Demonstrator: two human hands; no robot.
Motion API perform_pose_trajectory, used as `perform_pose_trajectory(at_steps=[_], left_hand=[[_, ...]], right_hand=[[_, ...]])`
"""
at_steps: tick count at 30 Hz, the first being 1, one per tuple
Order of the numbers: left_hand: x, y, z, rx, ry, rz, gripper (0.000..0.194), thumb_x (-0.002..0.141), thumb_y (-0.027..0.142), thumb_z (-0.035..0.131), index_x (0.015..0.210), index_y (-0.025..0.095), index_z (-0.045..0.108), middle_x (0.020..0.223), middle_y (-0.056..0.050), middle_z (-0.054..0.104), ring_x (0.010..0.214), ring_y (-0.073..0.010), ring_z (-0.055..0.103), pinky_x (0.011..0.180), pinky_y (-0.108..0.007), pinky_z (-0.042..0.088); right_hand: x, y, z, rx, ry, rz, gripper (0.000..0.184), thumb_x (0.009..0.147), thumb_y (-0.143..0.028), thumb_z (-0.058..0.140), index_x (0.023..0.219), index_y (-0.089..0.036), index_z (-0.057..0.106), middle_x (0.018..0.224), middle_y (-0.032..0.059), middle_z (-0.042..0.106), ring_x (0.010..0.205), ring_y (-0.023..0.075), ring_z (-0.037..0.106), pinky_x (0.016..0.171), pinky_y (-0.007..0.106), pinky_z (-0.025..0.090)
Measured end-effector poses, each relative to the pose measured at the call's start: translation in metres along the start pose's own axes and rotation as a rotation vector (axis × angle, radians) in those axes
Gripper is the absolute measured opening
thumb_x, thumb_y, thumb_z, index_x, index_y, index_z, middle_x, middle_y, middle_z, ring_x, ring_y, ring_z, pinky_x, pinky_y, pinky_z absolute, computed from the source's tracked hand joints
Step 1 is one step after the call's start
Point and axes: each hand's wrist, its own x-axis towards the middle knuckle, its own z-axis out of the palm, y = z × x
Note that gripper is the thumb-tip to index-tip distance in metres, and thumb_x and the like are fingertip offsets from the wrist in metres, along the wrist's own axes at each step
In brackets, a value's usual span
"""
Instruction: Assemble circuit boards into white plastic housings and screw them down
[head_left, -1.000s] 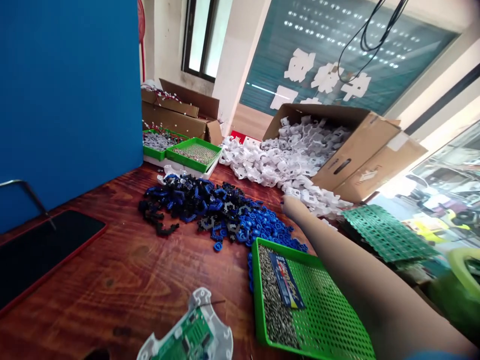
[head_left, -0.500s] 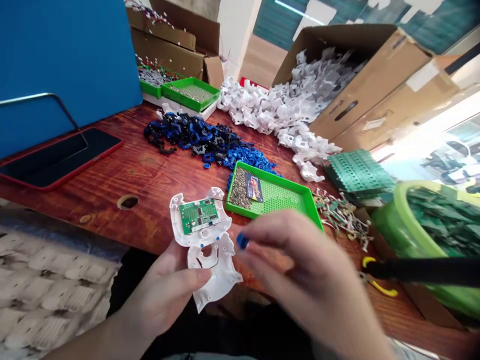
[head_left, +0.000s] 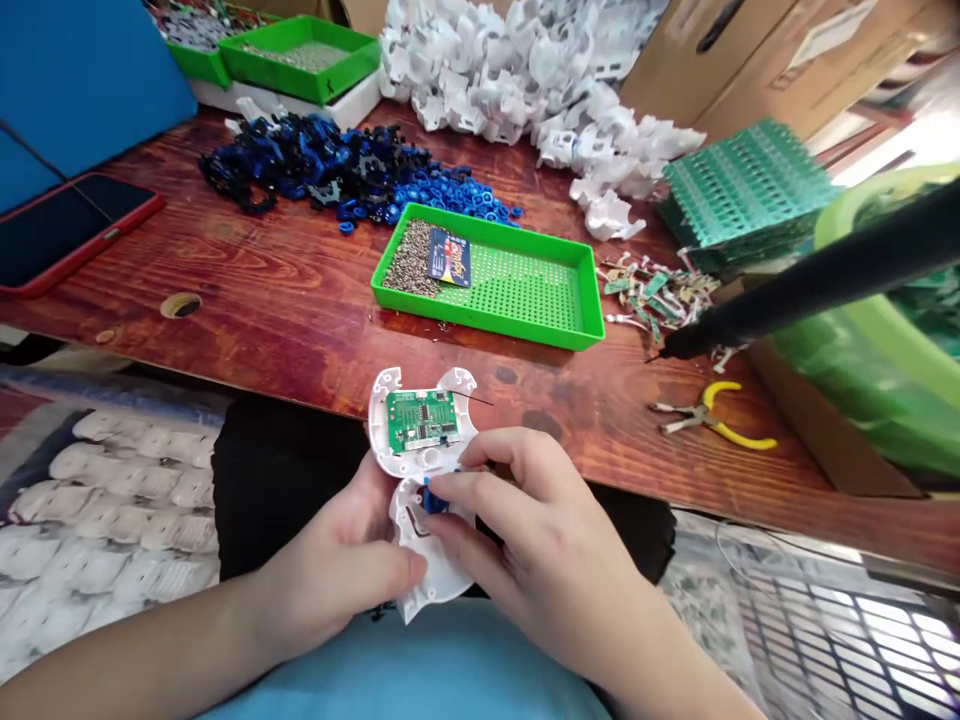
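My left hand [head_left: 341, 570] holds a white plastic housing [head_left: 422, 455] over my lap; a small green circuit board [head_left: 420, 420] sits in its upper half. My right hand [head_left: 525, 545] pinches a small blue plastic ring [head_left: 433, 497] and presses it against the lower half of the housing. On the wooden table [head_left: 285, 300] behind lies a pile of blue and black plastic parts [head_left: 330, 175], and past it a heap of white plastic housings [head_left: 525, 80].
A green tray [head_left: 525, 290] with screws and a card stands mid-table. Yellow-handled pliers [head_left: 712, 415] and wire scraps lie at the right, under a black tool [head_left: 810, 285]. A green tub [head_left: 892, 330], stacked green grids [head_left: 742, 190], cardboard boxes and a red phone [head_left: 67, 225] ring the table.
The view dropped from the table to my lap. My right hand came back from the blue pile with a ring and brought it down onto the housing in my left hand.
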Motion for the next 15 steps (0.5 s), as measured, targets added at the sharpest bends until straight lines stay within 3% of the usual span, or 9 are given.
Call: perform_pose_trajectory(at_steps=[5, 9, 12, 15], left_hand=[[0.007, -0.007, 0.013, 0.010, 0.043, -0.008, 0.090, 0.074, 0.008, 0.067, 0.143, 0.040, 0.018, 0.133, -0.003, 0.052, 0.120, -0.0264, 0.051, 0.088, -0.032, 0.048], [0.011, -0.011, 0.019, 0.038, 0.053, -0.018, 0.083, 0.074, 0.012, 0.070, 0.141, 0.036, 0.028, 0.131, -0.005, 0.055, 0.118, -0.0264, 0.053, 0.086, -0.031, 0.050], [0.013, -0.012, 0.024, 0.105, 0.132, 0.017, 0.078, 0.075, 0.014, 0.072, 0.140, 0.033, 0.032, 0.126, -0.005, 0.060, 0.115, -0.0251, 0.057, 0.087, -0.030, 0.051], [0.014, -0.013, 0.029, 0.218, 0.199, 0.039, 0.074, 0.080, 0.018, 0.069, 0.141, 0.034, 0.029, 0.121, -0.003, 0.063, 0.112, -0.0220, 0.059, 0.088, -0.029, 0.051]], right_hand=[[-0.015, 0.010, -0.005, 0.037, 0.020, -0.012, 0.019, 0.087, -0.026, 0.061, 0.102, -0.017, 0.065, 0.100, 0.0073, 0.059, 0.091, 0.0168, 0.056, 0.078, 0.030, 0.051], [-0.022, 0.019, -0.013, 0.118, 0.010, 0.032, 0.019, 0.085, -0.025, 0.064, 0.103, -0.018, 0.063, 0.102, 0.0049, 0.059, 0.093, 0.0128, 0.056, 0.080, 0.025, 0.049], [-0.024, 0.021, -0.016, 0.162, 0.004, 0.060, 0.008, 0.087, -0.021, 0.061, 0.094, -0.019, 0.065, 0.098, 0.0028, 0.058, 0.089, 0.0094, 0.057, 0.078, 0.020, 0.048], [-0.022, 0.016, -0.014, 0.081, 0.040, 0.060, 0.010, 0.088, -0.018, 0.058, 0.092, -0.019, 0.067, 0.091, 0.0030, 0.059, 0.082, 0.0115, 0.055, 0.072, 0.022, 0.047]])
